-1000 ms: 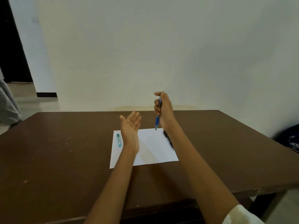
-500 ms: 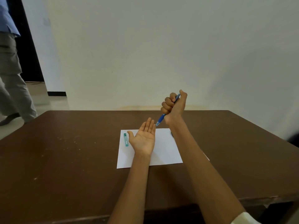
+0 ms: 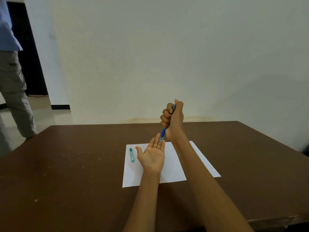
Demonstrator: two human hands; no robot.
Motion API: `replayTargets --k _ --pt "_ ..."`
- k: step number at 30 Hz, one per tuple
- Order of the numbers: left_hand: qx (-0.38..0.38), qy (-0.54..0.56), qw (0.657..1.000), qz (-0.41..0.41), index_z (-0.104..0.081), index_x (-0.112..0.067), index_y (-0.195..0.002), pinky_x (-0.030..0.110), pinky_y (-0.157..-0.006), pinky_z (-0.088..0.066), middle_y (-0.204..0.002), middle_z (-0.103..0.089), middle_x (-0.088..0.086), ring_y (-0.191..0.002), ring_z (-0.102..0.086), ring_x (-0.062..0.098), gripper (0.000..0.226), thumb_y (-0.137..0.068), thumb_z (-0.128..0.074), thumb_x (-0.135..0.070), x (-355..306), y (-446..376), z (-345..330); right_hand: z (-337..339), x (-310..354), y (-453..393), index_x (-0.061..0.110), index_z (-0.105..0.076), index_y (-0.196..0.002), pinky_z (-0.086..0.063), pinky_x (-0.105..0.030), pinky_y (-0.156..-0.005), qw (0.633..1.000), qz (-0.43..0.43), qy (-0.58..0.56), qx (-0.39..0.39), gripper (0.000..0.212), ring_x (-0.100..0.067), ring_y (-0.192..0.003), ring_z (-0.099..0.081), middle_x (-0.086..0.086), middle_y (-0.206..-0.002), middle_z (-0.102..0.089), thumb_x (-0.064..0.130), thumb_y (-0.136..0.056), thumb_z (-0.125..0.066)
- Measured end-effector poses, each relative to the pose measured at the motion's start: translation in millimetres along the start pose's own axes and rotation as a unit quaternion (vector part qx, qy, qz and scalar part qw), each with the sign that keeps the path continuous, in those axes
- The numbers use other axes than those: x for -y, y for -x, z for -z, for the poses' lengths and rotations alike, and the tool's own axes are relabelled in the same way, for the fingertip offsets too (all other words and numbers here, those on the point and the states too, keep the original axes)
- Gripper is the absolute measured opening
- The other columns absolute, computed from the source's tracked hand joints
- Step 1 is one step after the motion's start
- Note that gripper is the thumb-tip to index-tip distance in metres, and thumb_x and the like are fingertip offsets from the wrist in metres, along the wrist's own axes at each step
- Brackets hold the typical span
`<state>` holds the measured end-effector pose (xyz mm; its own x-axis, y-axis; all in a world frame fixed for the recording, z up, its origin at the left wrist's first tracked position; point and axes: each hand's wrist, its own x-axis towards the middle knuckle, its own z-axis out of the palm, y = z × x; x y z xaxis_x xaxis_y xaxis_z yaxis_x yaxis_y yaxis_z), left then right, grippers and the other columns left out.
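Note:
My right hand [image 3: 173,117] grips a blue mechanical pencil [image 3: 163,133] in a fist, thumb on its top end, tip pointing down. The tip hangs just over the fingers of my left hand [image 3: 153,155], which lies flat and palm up above a white sheet of paper [image 3: 173,166]. A small teal lead case [image 3: 131,155] lies on the sheet's left part, just left of my left thumb.
The paper lies on a brown wooden table [image 3: 66,173] that stands against a pale wall. A second white sheet [image 3: 205,161] shows under my right forearm. A person in grey trousers [image 3: 12,91] stands at the far left beside the table's corner.
My left hand turned from edge-on to palm up and flat. My right hand swung the pencil so its tip now points down at my left fingers. The person at the left came into view.

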<state>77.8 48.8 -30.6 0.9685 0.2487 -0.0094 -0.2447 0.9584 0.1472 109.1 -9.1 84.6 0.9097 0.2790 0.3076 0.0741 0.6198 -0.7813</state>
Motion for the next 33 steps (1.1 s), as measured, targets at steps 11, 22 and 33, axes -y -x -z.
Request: replayTargets --k 11,22,33 --pt "0.046 0.014 0.999 -0.001 -0.026 -0.002 -0.143 0.045 -0.112 -0.022 -0.147 -0.034 0.019 -0.131 -0.037 0.036 0.08 -0.092 -0.019 -0.062 3.6 1.8 -2.2 -5.5 -3.9 2.4 0.021 -0.026 -0.053 -0.012 -0.014 -0.037 0.998 -0.005 0.058 0.011 0.043 -0.005 -0.035 -0.014 0.01 -0.041 -0.023 0.031 -0.095 -0.029" --pt "0.036 0.004 0.999 -0.007 -0.034 -0.005 -0.14 0.046 -0.112 -0.023 -0.146 -0.038 0.018 -0.133 -0.036 0.036 0.074 -0.093 -0.019 -0.06 3.6 3.3 -4.7 -2.2 -8.2 1.2 0.022 -0.028 -0.052 -0.015 -0.013 -0.035 0.999 -0.001 0.046 0.01 0.044 -0.005 -0.036 -0.014 0.01 -0.04 -0.024 0.033 -0.095 -0.029" --pt "-0.001 -0.132 0.986 -0.103 -0.048 -0.009 -0.128 0.041 -0.105 -0.034 -0.134 -0.053 0.012 -0.114 -0.054 0.026 0.06 -0.097 -0.018 -0.051 2.6 2.3 -8.2 -0.8 -10.2 1.0 0.022 -0.029 -0.051 -0.015 -0.013 -0.034 0.998 -0.018 0.053 0.008 0.044 -0.005 -0.034 -0.013 0.011 -0.04 -0.023 0.031 -0.094 -0.029"
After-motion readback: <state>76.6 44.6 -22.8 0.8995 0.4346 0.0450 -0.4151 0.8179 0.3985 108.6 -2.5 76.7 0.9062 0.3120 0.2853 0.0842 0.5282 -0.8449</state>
